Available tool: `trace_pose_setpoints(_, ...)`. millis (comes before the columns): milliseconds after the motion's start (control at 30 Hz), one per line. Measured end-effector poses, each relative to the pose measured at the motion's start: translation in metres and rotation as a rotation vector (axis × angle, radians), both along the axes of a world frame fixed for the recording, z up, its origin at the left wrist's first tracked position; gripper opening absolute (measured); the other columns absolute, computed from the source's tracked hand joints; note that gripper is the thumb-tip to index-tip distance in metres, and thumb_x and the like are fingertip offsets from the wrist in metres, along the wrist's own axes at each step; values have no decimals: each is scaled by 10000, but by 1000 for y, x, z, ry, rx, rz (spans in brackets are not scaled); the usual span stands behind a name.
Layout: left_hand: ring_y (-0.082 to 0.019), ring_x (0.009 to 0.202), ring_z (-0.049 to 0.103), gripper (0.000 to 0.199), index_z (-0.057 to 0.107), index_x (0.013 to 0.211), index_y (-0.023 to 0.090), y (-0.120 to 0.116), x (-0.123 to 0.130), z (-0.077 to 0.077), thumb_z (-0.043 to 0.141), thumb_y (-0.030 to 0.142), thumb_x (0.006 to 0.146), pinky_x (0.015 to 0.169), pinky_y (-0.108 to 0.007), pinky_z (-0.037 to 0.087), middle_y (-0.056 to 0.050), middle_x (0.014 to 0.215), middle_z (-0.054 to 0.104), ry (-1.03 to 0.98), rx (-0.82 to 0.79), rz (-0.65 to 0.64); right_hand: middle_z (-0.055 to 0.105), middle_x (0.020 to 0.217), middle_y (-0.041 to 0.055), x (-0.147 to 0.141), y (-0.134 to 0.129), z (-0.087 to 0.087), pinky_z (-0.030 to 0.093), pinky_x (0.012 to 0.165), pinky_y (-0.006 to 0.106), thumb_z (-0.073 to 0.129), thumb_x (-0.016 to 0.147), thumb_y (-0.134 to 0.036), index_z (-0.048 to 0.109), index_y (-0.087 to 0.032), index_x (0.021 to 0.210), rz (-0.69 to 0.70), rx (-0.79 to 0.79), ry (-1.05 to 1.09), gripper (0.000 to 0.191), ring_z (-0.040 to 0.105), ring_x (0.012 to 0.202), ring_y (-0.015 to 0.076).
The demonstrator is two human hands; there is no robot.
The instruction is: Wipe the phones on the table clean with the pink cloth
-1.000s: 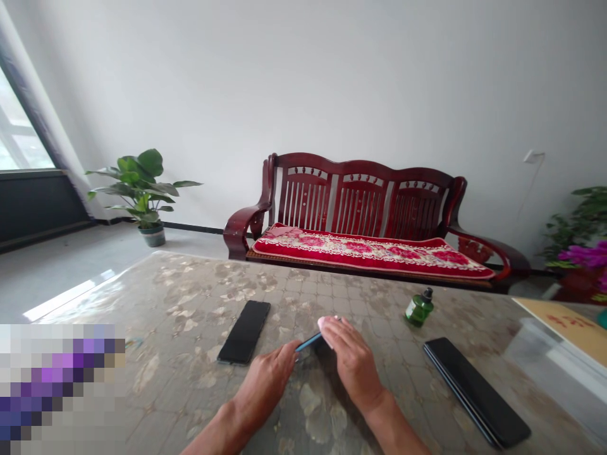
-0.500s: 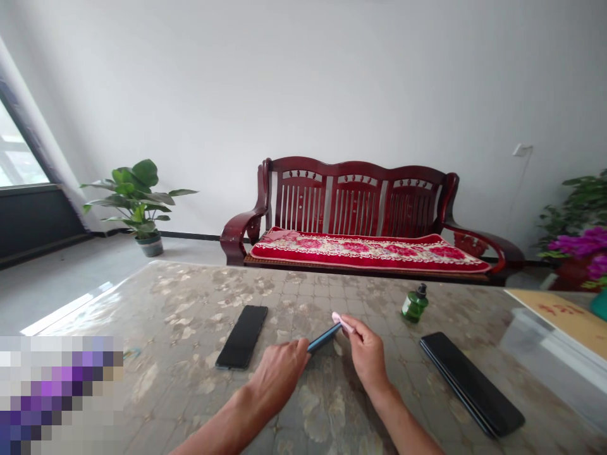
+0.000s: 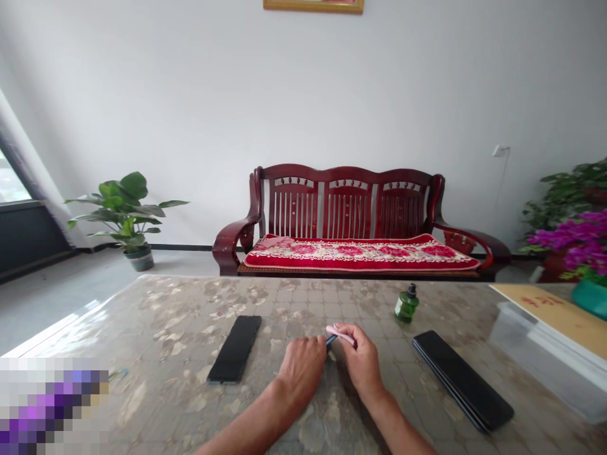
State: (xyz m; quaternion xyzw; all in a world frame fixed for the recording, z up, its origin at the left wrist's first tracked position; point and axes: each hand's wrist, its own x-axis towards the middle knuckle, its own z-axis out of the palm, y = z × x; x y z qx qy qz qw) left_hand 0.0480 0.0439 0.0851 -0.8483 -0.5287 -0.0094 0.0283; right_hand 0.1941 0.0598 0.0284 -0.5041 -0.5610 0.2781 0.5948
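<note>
My left hand (image 3: 303, 365) is wrapped round a slim blue phone (image 3: 331, 340), which shows edge-on and mostly hides behind my fingers. At the phone's far end, my right hand (image 3: 364, 361) pinches a small pink cloth (image 3: 340, 333) against it. Left of my hands, a black phone (image 3: 236, 351) lies flat on the patterned table (image 3: 171, 385). To the right rests a stack of dark phones (image 3: 462, 379), and behind it stands a small green pump bottle (image 3: 406, 306).
A clear plastic box (image 3: 531, 360) with a tan booklet (image 3: 554, 316) on top is at the right, near purple flowers (image 3: 573, 240) in a teal pot. Beyond the table are a red wooden bench (image 3: 348, 170) and a potted plant (image 3: 128, 212).
My left hand has slid along the phone towards its far end, covering more of it. The pink cloth lies flatter across the phone's end. The camera view has tilted up slightly.
</note>
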Motion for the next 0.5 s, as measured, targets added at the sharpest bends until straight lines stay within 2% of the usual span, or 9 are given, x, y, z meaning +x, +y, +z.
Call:
trace_pose_setpoints(100,-243,820,694,205,614,959,157,-4,-7,2,454,39,911,695,-299,510,-88,854,697,-22,34,-5,751,901,62,0,-2,6,564,789,309,585,816,-257,709,-206,921,-24,101,-47,170,704,838,207)
trace_pose_setpoints(233,-214,798,686,213,604,923,191,-10,-16,2,411,113,964,706,-284,503,-47,840,700,-119,128,0,737,986,67,-5,-9,23,570,835,319,553,883,-203,701,-233,1066,-3,362,-136,237,694,918,200)
trace_pose_setpoints(300,-195,771,683,195,609,913,205,-13,-20,-1,431,147,969,693,-260,495,-31,817,702,-210,203,8,725,1017,60,-8,-13,34,567,863,324,508,919,-174,706,-265,1089,24,443,-214,276,682,957,191)
trace_pose_setpoints(400,-184,749,681,178,618,950,218,-16,-26,-8,444,185,972,677,-245,488,-20,793,706,-336,302,14,715,1061,51,-10,-17,42,562,899,328,455,946,-147,705,-292,1111,38,489,-304,333,669,1009,182)
trace_pose_setpoints(500,-180,763,682,207,614,998,219,-18,-31,-16,408,220,990,689,-242,494,-30,821,712,-469,386,2,718,1087,39,-8,-14,39,557,921,334,451,949,-137,688,-297,1147,33,499,-341,348,672,1024,181)
